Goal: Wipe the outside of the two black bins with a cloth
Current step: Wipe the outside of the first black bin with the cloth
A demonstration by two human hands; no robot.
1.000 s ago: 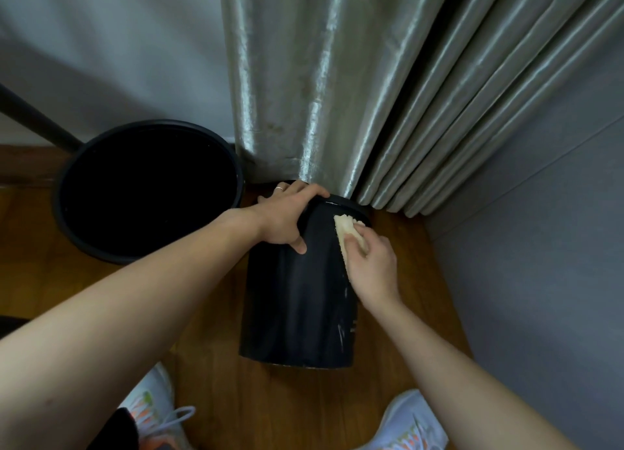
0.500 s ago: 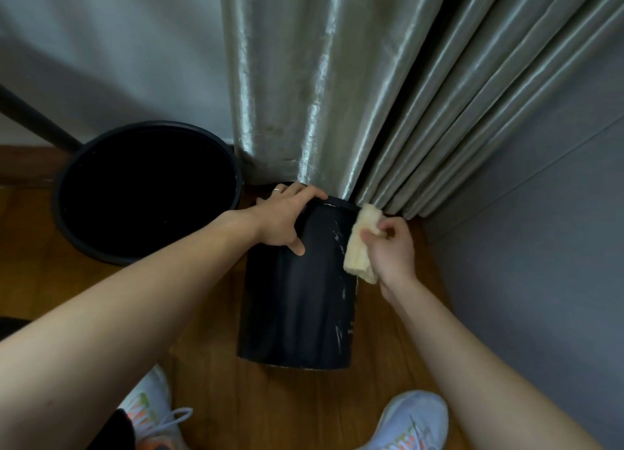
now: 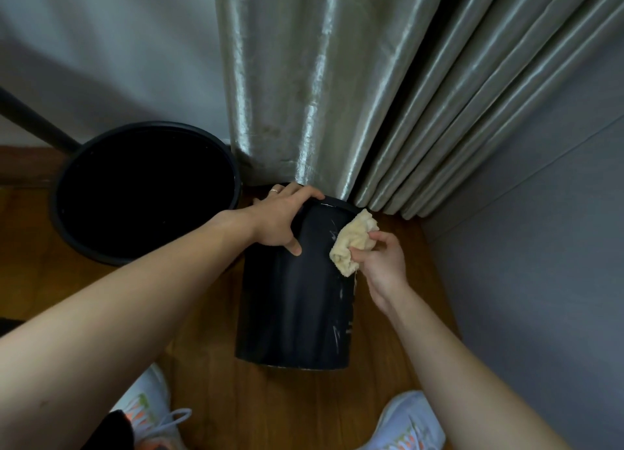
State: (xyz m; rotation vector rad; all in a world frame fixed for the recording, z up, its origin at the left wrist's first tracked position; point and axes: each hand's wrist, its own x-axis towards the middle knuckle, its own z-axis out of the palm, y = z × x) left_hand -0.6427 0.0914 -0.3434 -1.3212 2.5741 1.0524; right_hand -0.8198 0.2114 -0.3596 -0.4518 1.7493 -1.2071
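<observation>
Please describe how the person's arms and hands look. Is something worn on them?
Both forearms are bare, with no sleeves, watch or gloves in view. The left hand wears a thin ring on one finger. The right hand shows no ring or other item on the parts visible.

One view only, worn on the head, looking steeply down and forward into a room corner. The small bin (image 3: 293, 301) sits dead centre and close, at arm's reach. Shoes (image 3: 401, 426) poke in at the bottom edge, nearer than the bin; the curtain (image 3: 337, 95) fills the top, beyond it. Wide lens, so straight edges bow outward from the bin.
</observation>
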